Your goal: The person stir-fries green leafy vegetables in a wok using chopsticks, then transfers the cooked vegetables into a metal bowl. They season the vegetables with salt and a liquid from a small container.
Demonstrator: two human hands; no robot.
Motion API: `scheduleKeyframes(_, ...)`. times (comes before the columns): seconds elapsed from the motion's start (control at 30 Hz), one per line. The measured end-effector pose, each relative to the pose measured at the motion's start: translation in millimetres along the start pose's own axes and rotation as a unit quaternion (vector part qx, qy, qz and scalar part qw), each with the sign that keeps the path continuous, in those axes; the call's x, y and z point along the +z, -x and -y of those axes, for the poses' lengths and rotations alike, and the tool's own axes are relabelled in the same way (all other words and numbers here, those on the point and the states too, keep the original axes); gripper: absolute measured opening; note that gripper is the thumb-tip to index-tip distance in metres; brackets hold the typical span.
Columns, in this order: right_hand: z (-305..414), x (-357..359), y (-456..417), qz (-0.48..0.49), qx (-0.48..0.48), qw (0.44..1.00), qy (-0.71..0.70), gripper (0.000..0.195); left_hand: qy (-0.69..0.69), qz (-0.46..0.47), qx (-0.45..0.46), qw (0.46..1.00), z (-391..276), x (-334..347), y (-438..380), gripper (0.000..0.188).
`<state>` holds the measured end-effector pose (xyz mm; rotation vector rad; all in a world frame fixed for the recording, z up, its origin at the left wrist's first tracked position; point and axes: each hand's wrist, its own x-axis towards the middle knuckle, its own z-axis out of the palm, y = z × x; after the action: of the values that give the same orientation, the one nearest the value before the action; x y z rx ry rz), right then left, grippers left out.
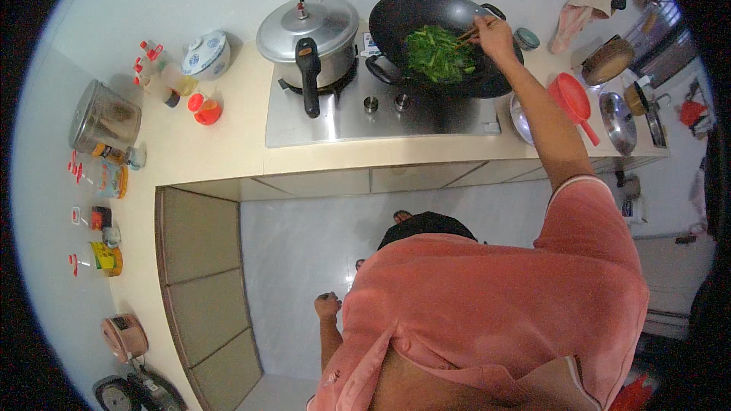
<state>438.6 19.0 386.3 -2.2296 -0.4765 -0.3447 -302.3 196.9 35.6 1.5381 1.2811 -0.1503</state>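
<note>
A black wok [400, 11] stands on the right burner of the steel gas stove [337, 131]. Chopped leafy greens [438, 54] lie in its bottom. Over the wok's right side, my right hand [492, 37] grips wooden chopsticks [467, 35], whose tips reach the edge of the greens. My left hand [328, 305] hangs low by my side, away from the counter, with its fingers curled; whether it holds anything is not clear. On the left burner stands a pressure cooker [308, 28], its lid on and its black handle towards me.
A red-capped jar [204, 109], a lidded blue-and-white bowl [207, 57] and bottles [154, 77] stand left of the stove. To the right are a red plastic strainer or ladle [570, 97], a metal pan or lid [618, 120] and a small green-lidded container [526, 39]. The counter edge [400, 151] runs before me.
</note>
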Motion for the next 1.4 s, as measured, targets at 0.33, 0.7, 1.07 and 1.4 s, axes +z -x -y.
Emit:
scheduleKeyframes(0.33,20.8,-16.6,87.8,-0.033,-0.020,0.997,0.067,0.032,0.048,-0.002,-0.048,0.998,83.8,-14.2,-15.7,0.021)
scheduleKeyframes(0.7,28.8,-17.4,83.3,-0.071,0.014,0.990,0.123,0.042,-0.389,-0.013,0.164,0.906,97.9,-78.4,-153.7,0.030)
scheduleKeyframes(1.07,260.6,44.4,219.7,0.003,-0.304,0.941,-0.151,0.020,0.243,0.056,0.121,0.961,-230.4,-152.2,-77.9,0.038)
scheduleKeyframes(1.4,342.6,164.3,348.8,0.255,-0.488,0.802,-0.233,0.020,0.418,0.430,0.080,0.796,-384.3,-194.0,11.4,0.071)
